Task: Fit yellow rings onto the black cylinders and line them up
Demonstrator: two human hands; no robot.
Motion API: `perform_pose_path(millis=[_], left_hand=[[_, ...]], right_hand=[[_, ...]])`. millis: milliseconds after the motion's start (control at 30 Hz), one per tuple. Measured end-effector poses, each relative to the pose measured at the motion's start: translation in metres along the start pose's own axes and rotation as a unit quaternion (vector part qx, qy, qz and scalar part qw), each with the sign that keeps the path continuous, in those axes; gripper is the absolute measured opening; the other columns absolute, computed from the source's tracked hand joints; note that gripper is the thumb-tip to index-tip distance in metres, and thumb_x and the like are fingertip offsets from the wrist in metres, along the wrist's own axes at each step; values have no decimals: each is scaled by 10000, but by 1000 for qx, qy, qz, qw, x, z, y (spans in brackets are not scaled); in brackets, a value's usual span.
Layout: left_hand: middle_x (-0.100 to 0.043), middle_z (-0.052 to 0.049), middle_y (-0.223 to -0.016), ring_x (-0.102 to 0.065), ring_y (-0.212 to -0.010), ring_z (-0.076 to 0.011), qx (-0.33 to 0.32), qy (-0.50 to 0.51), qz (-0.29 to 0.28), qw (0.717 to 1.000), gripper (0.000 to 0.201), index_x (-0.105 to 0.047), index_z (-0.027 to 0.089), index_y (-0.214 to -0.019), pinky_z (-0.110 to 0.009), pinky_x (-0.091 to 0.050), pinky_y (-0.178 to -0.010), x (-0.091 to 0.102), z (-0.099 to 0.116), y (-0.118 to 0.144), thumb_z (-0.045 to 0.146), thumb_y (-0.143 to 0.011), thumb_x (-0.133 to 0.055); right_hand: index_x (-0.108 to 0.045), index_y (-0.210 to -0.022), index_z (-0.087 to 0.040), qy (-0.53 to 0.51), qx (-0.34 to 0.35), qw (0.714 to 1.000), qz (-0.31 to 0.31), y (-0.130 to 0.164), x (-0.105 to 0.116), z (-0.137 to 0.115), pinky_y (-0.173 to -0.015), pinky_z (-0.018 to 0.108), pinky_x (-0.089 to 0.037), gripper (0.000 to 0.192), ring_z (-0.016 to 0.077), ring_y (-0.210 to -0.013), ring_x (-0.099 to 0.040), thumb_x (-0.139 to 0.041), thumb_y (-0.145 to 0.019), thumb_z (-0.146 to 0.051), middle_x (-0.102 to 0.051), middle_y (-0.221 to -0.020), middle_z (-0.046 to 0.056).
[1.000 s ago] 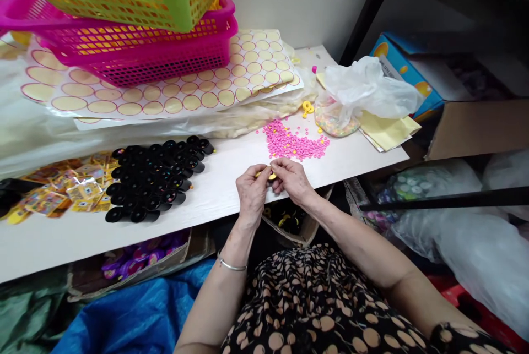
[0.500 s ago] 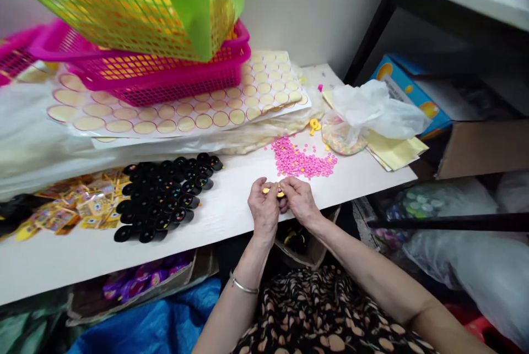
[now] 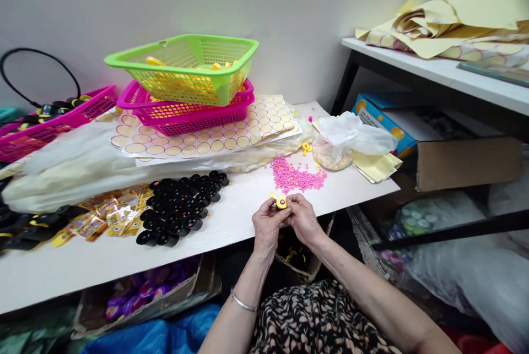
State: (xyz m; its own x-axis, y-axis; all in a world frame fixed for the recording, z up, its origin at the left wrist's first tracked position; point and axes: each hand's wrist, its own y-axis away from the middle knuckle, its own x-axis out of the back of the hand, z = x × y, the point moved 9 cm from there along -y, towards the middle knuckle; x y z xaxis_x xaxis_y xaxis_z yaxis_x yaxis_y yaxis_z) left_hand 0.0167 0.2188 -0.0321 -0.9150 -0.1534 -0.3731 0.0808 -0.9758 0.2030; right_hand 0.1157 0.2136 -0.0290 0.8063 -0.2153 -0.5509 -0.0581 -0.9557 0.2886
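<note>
Between my two hands is a small yellow plastic piece (image 3: 281,202) with a round head, a dark and pink centre and a short stem to the left. My left hand (image 3: 268,226) pinches it from the left and below. From the right, the fingers of my right hand (image 3: 303,216) close on its edge. Both hands are over the front edge of the white table (image 3: 231,216). Just beyond them lies a spread of small pink discs (image 3: 295,177), with similar yellow pieces (image 3: 306,148) behind it. Left of my hands stand several round black parts (image 3: 177,205) in a cluster.
A green basket (image 3: 185,76) of yellow parts is stacked on a pink basket (image 3: 185,112), over sheets of round stickers (image 3: 273,117). Small printed packets (image 3: 111,213) lie at left. A clear bag (image 3: 351,136) and a blue carton (image 3: 378,123) are at right. A box of purple items (image 3: 144,290) sits below the table.
The camera view has tilted up, showing more wall and shelf. The yellow piece has turned so its round face shows more plainly; both hands keep hold of it.
</note>
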Motion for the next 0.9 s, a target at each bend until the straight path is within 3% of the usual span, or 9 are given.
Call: perform_pose_path(millis=[200,333,500,567,733,833,900], left_hand=[[-628,-66,-1004,-586,-939,-166,-31,-52,-109,992,325,-675,155,-889,-288,-458,-854,-13,10,16,201,-580,-765],[-566,-97,-1185,-439,-1206,-233,-43,-88,-216,971,305,-707,184,-899,-327,-360,-1000,-26,19,30,168,-598,-756],[-590,-109,-1157,-410,-1230,-277,-39,-147,-342,927,531,-696,208,-980,-398,-318,-1038,-48,15,46,172,-467,-829],[-593,-110,-1146,-431,-1207,-288,-54,-175,-350,919,539,-699,209,-978,-415,-336,-1023,-53,14,50,190,-456,-833],[-605,-113,-1112,-517,-1104,-273,-57,-176,-337,923,335,-719,203,-922,-400,-385,-972,-61,10,59,222,-591,-766],[-604,-105,-1106,-510,-1110,-265,-47,-166,-353,920,353,-713,208,-936,-397,-372,-979,-66,10,65,190,-588,-770],[-601,-102,-1113,-473,-1154,-265,-39,-170,-385,906,397,-703,215,-964,-408,-344,-1002,-71,11,70,177,-576,-778]], right_hand=[[-474,-850,-187,32,-63,995,-66,36,9,-7,-469,232,-505,318,98,-510,-580,-623,-737,-445,-590,-671,-22],[-504,-975,-180,-1,-114,982,-152,57,9,-9,-562,239,-535,421,117,-662,-628,-739,-647,-297,-604,-860,12],[-591,-906,-136,-64,-147,973,-168,71,14,-11,-587,207,-520,386,72,-625,-568,-774,-571,-190,-550,-776,-21],[-614,-854,-122,-54,-134,979,-147,73,19,-13,-543,183,-497,350,62,-587,-539,-775,-546,-167,-542,-716,-31],[-626,-802,-113,-17,-70,994,-84,81,33,-23,-499,191,-490,319,60,-512,-518,-771,-520,-145,-551,-641,-39],[-607,-884,-131,-27,-93,987,-131,86,34,-18,-540,228,-524,398,97,-573,-587,-790,-541,-214,-588,-717,-16],[-589,-927,-139,-47,-135,973,-180,87,35,-10,-565,285,-546,430,141,-630,-625,-754,-610,-378,-609,-771,17]])
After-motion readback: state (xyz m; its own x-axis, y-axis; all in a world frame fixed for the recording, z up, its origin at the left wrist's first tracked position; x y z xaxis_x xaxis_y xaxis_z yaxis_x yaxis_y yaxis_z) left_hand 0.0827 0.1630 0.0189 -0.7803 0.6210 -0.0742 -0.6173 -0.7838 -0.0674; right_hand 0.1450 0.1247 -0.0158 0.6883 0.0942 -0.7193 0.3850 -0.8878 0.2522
